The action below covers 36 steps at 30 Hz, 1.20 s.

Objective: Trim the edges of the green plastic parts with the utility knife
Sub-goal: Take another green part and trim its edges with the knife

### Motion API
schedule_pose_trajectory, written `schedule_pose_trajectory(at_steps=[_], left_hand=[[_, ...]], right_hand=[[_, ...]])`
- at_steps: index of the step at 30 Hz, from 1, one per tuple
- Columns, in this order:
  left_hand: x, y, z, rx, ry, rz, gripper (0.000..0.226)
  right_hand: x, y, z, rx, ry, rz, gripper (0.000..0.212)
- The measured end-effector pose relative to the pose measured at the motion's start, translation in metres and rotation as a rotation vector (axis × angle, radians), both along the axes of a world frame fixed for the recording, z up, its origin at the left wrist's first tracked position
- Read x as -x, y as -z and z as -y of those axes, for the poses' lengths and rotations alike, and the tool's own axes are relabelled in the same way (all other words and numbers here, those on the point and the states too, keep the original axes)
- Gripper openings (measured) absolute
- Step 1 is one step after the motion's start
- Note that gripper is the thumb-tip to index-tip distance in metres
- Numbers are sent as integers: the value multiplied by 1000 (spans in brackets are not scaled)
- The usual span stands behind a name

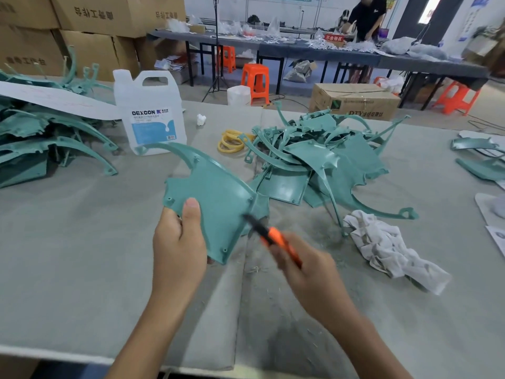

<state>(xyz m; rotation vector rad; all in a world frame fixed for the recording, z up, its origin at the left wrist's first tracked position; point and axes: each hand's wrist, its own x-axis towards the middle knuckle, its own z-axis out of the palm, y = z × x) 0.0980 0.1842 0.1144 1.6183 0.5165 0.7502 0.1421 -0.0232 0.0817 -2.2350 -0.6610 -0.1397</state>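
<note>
One person stood at the counter (82, 242) with one green plastic part (216, 192) lifted just above it, out in front between both hands. The left hand (177, 242) had its grip clamped on the part's lower left edge, with the thumb pressed flat on the upper face and the fingers hidden underneath. The right hand (308, 266) had its grip closed around the orange handle of the one utility knife (273, 236), whose dark tip pointed up at the part's right edge. The knife was blurred, so the blade probably touched that edge, though I could not be sure.

Two heaps of the same parts lay on the counter. The middle heap (314, 160) was just behind the held piece and the left heap (41, 138) was well apart from it. Two or so loose parts (478, 157) lay at the far right. One white jug (150, 116) stood behind the held part, with a small cluster of yellow rings (232, 143) beside it. One crumpled white rag (388, 250) lay near the right hand. Beyond the counter were at least three orange stools (255, 80) and one other person (367, 17) at a long table.
</note>
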Motion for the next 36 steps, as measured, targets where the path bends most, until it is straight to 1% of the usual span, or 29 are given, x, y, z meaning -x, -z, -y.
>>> schedule_pose_trajectory(at_steps=[1,3,4,5,7,8,9,11,12,13,15,18,19,20,21,23,25,27,29,31,33,36], left_hand=[[3,-1,0,39,45,-1,45],[9,-1,2,44,116,11,38],[11,-2,3,24,131,15,34],[13,-4,5,8,137,17,31],[15,-6,13,25,133,30,31],[16,-8,17,36,131,35,32],[17,-10,23,39,138,38,32],[21,-14,33,57,187,54,27],[23,-16,35,85,225,71,26],[26,-17,35,118,267,86,28],[31,-18,32,161,354,94,35],[36,-19,24,172,527,110,38],[37,-19,22,168,579,111,45],[37,-18,18,165,606,105,54],[37,-17,15,164,617,95,66],[35,-13,8,147,656,72,95],[33,-12,2,137,682,87,117],[30,-12,2,109,654,135,128],[27,-11,7,165,604,202,129],[26,-8,12,267,542,262,119],[24,-7,18,299,463,296,110],[19,-8,21,269,350,334,122]], right_hand=[[-10,-3,1,-14,87,-30,33],[-26,-10,4,14,247,-101,32],[-29,-13,5,-48,282,-157,29],[-28,-17,3,-191,275,-237,25],[-16,-26,-6,-525,143,-480,28],[-9,-30,-13,-634,45,-595,31],[-2,-31,-19,-693,-39,-674,34],[8,-34,-29,-773,-121,-745,41],[9,-36,-32,-816,-117,-753,39],[9,-38,-32,-852,-102,-753,33],[8,-44,-32,-865,-71,-760,23],[9,-45,-30,-873,-49,-794,31],[10,-45,-31,-902,-63,-824,33],[10,-45,-31,-942,-78,-867,30],[11,-47,-31,-981,-82,-913,23],[10,-49,-29,-1015,-46,-1005,14],[9,-50,-28,-970,-33,-1091,16],[10,-49,-27,-889,-63,-1159,19],[11,-49,-27,-849,-93,-1203,18],[12,-49,-29,-842,-112,-1205,21],[13,-47,-31,-862,-111,-1179,34],[15,-43,-27,-871,-83,-1142,51]])
